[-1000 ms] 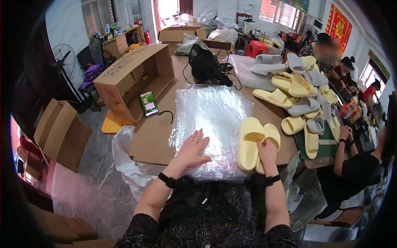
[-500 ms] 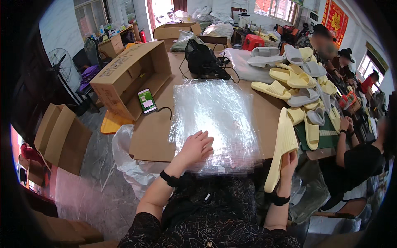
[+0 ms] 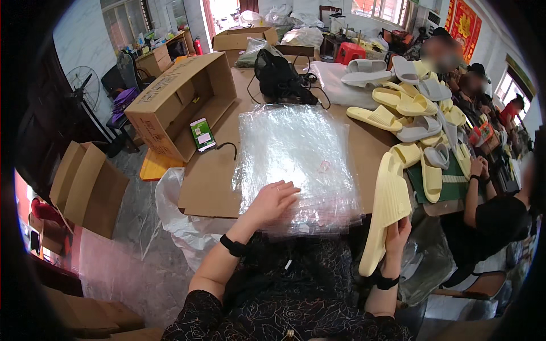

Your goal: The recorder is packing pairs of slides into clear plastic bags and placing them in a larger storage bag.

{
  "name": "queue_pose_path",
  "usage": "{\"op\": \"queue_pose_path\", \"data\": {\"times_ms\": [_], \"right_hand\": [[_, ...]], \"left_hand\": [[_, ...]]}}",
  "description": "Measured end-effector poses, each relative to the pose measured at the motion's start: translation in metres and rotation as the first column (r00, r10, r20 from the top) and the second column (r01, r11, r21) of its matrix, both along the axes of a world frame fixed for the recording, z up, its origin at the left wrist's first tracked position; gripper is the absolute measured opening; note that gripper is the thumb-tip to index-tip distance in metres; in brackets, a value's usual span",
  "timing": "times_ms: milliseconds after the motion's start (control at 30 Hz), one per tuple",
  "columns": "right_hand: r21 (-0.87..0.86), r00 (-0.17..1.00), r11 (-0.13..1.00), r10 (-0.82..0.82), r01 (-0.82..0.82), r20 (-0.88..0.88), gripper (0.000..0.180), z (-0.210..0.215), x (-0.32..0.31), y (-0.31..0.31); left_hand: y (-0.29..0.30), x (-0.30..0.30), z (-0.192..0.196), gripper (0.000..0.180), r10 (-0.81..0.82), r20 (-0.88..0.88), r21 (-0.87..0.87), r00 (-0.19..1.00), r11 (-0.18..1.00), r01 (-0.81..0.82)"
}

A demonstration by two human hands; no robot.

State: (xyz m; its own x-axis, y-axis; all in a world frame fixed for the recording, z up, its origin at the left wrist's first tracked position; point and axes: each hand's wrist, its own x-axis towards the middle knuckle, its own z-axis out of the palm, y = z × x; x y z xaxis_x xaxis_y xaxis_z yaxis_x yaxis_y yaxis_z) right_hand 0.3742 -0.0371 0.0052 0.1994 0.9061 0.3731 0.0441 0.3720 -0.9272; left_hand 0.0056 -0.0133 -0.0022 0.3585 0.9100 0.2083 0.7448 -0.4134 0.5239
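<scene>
My left hand [image 3: 274, 202] rests on the near part of a stack of clear plastic bags [image 3: 293, 142], its fingers stretched out over the film. To the right, my right hand [image 3: 397, 235] grips a pale yellow slipper [image 3: 387, 204] by its side, near the table's front edge. The slipper is tilted, with its ribbed strap facing up and its heel pointing down toward me. Part of my right hand is hidden behind it. Beyond it lies a pile of yellow and grey slippers [image 3: 420, 129].
An open cardboard box [image 3: 165, 111] lies on its side at the left, beside a lit phone [image 3: 202, 134]. A black bag with cords [image 3: 278, 77] sits behind the plastic bags. At the right, a co-worker's hands [image 3: 479, 167] are near a green mat [image 3: 449, 186].
The slipper in my right hand has dipped slightly at its heel. My left hand has shifted a little to the right on the plastic bags.
</scene>
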Motion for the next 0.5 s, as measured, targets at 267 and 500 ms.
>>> {"op": "queue_pose_path", "data": {"times_ms": [267, 500], "right_hand": [[0.293, 0.886, 0.948, -0.029, -0.122, 0.463, 0.034, 0.028, -0.028, -0.019], [-0.080, 0.570, 0.943, 0.261, -0.323, 0.779, 0.027, 0.019, -0.071, -0.029]], "left_hand": [[0.012, 0.001, 0.016, 0.043, 0.258, 0.479, -0.370, 0.839, 0.926, -0.073], [0.020, 0.009, 0.022, 0.045, 0.264, 0.599, -0.421, 0.756, 0.907, 0.017]]}}
